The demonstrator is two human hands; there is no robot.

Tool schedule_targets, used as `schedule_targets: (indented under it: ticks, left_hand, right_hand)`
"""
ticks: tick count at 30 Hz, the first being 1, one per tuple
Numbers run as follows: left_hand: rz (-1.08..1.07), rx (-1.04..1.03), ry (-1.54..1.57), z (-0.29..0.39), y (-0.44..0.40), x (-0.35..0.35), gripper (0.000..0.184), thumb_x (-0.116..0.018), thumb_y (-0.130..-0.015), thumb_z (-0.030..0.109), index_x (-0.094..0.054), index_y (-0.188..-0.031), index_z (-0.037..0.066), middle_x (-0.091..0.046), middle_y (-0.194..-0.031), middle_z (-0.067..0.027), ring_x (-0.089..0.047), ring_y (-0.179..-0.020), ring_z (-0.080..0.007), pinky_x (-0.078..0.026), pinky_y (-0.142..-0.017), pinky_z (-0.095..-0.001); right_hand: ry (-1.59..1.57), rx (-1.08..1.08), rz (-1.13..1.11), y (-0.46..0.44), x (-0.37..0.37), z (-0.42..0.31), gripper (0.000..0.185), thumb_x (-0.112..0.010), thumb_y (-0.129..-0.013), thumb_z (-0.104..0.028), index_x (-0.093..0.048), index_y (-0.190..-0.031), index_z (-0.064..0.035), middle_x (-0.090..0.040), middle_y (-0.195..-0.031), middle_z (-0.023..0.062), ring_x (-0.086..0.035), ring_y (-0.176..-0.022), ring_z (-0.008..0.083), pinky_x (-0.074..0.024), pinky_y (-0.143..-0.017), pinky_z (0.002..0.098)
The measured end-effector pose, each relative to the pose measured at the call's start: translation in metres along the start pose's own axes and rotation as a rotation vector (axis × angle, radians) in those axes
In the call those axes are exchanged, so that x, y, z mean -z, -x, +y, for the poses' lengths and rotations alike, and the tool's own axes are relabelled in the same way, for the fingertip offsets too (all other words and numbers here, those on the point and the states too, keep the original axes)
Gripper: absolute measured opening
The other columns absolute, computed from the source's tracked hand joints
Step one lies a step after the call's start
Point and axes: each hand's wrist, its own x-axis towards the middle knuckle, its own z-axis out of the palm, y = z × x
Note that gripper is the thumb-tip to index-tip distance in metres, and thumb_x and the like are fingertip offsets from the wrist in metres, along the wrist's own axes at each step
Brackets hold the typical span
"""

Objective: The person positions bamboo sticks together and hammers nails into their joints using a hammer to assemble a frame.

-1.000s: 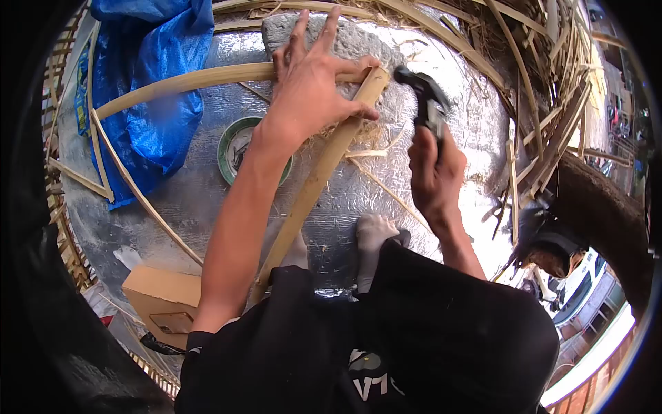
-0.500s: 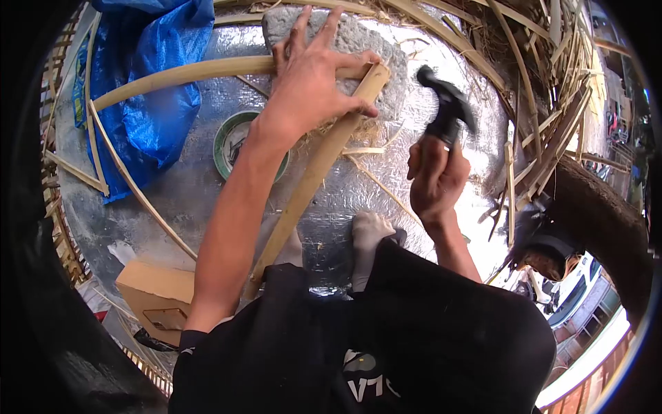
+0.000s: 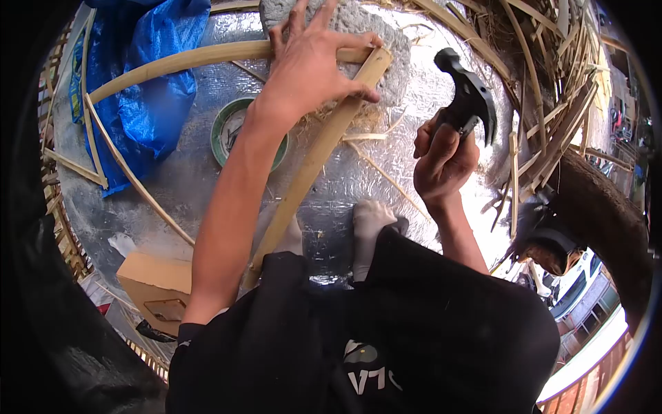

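Observation:
My left hand [image 3: 308, 65] grips the corner where two bamboo strips overlap, thumb and fingers around the joint. One bamboo strip [image 3: 310, 162] slants down toward my lap; the other bamboo strip [image 3: 186, 62] runs out to the left. Under the corner lies a rough grey concrete block [image 3: 386, 34]. My right hand [image 3: 447, 159] is closed on the handle of a black claw hammer [image 3: 469, 93], raised to the right of the corner and apart from it. Beside my left forearm stands a round green-rimmed bowl [image 3: 218, 141] with small nails or similar bits inside.
A blue tarp [image 3: 155, 96] lies at the upper left, a cardboard box [image 3: 155, 283] at the lower left. Many split bamboo pieces [image 3: 552, 138] are heaped at the right, near a thick log [image 3: 600, 196]. My feet [image 3: 372, 224] rest on the silvery floor sheet [image 3: 331, 207].
The hammer has shifted slightly right, its head turned more sideways. My left hand stays at the bamboo corner, and the whole view has moved a little.

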Motion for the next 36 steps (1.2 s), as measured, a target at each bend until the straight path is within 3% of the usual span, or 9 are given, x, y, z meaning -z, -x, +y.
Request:
schedule_targets:
  ticks: [3, 9, 14, 15, 17, 26, 30, 35, 36]
  left_hand:
    - [-0.007, 0.03, 0.021, 0.004, -0.001, 0.002, 0.073, -0.095, -0.056, 0.049, -0.077, -0.124, 0.029, -0.025, -0.169, -0.0166, -0.013, -0.156, -0.0454, -0.014, -0.126, -0.0604]
    - [-0.031, 0.049, 0.029, 0.001, -0.003, 0.006, 0.076, -0.096, -0.055, 0.049, -0.077, -0.124, 0.026, -0.02, -0.171, -0.0147, -0.011, -0.156, -0.0455, -0.013, -0.125, -0.064]
    - [-0.127, 0.088, 0.068, 0.013, 0.005, 0.014, 0.074, -0.096, -0.056, 0.049, -0.077, -0.124, 0.026, -0.02, -0.171, -0.0146, -0.011, -0.156, -0.0451, -0.013, -0.125, -0.0636]
    - [-0.144, 0.097, 0.097, 0.014, -0.001, 0.022, 0.073, -0.096, -0.056, 0.049, -0.078, -0.123, 0.026, -0.021, -0.17, -0.0145, -0.011, -0.156, -0.0451, -0.013, -0.125, -0.0632]
    - [-0.019, 0.057, 0.075, 0.003, -0.001, 0.001, 0.072, -0.095, -0.057, 0.05, -0.078, -0.123, 0.026, -0.021, -0.17, -0.0154, -0.012, -0.156, -0.0456, -0.014, -0.126, -0.0617]
    - [-0.027, 0.038, 0.061, 0.003, -0.008, 0.017, 0.07, -0.094, -0.058, 0.049, -0.078, -0.123, 0.028, -0.024, -0.168, -0.0178, -0.016, -0.155, -0.0464, -0.016, -0.126, -0.0595]
    - [0.016, 0.014, 0.079, 0.0, 0.0, 0.006, 0.072, -0.095, -0.056, 0.049, -0.078, -0.122, 0.026, -0.023, -0.169, -0.0183, -0.016, -0.155, -0.0459, -0.017, -0.125, -0.0609]
    - [0.083, 0.011, 0.102, -0.001, 0.002, 0.001, 0.089, -0.096, -0.055, 0.046, -0.07, -0.135, 0.018, -0.014, -0.171, -0.0188, -0.018, -0.155, -0.045, -0.021, -0.124, -0.0583]
    - [0.21, -0.043, 0.098, 0.008, 0.007, 0.006, 0.089, -0.095, -0.06, 0.042, -0.065, -0.139, 0.015, -0.037, -0.161, -0.0204, -0.029, -0.151, -0.0419, -0.028, -0.12, -0.0573]
  right_hand:
    - [0.25, -0.341, -0.236, -0.014, -0.004, -0.007, 0.032, -0.059, -0.106, -0.029, -0.062, -0.103, 0.0032, -0.061, -0.062, 0.0179, -0.06, -0.05, 0.0292, -0.0439, -0.051, 0.0402]
    - [0.337, -0.209, -0.314, -0.008, -0.005, -0.002, 0.042, -0.054, -0.108, -0.038, -0.058, -0.093, 0.0001, -0.054, -0.06, 0.0072, -0.056, -0.053, 0.0165, -0.0409, -0.049, 0.0339]
    - [-0.283, 0.055, 0.084, 0.015, -0.008, 0.022, 0.043, -0.056, -0.108, -0.037, -0.056, -0.087, 0.0002, -0.049, -0.058, 0.0083, -0.052, -0.051, 0.0163, -0.0411, -0.05, 0.0351]
    - [0.138, -0.002, 0.068, 0.01, -0.014, 0.018, 0.042, -0.054, -0.109, -0.036, -0.057, -0.089, 0.0011, -0.05, -0.058, 0.008, -0.051, -0.054, 0.014, -0.041, -0.05, 0.0341]
    - [0.264, -0.289, -0.252, -0.014, -0.006, -0.003, 0.029, -0.058, -0.105, -0.026, -0.062, -0.098, 0.0018, -0.06, -0.061, 0.0132, -0.062, -0.052, 0.0234, -0.0442, -0.051, 0.0359]
    - [-0.007, -0.247, -0.009, 0.001, 0.006, -0.007, 0.034, -0.059, -0.106, -0.032, -0.062, -0.104, 0.0027, -0.062, -0.066, 0.0216, -0.06, -0.051, 0.0292, -0.0449, -0.052, 0.0389]
    - [0.292, -0.212, -0.212, -0.01, -0.013, -0.006, 0.04, -0.054, -0.108, -0.037, -0.061, -0.103, 0.0029, -0.057, -0.06, 0.007, -0.055, -0.055, 0.0117, -0.0433, -0.05, 0.0338]
    - [-0.146, -0.099, 0.178, 0.009, -0.012, 0.018, 0.043, -0.056, -0.108, -0.037, -0.063, -0.097, 0.004, -0.059, -0.063, 0.0105, -0.056, -0.052, 0.0166, -0.0433, -0.05, 0.0367]
    - [0.095, -0.198, -0.03, -0.001, -0.011, 0.012, 0.045, -0.055, -0.108, -0.04, -0.062, -0.096, 0.0024, -0.057, -0.062, 0.006, -0.053, -0.054, 0.0135, -0.0418, -0.051, 0.0331]
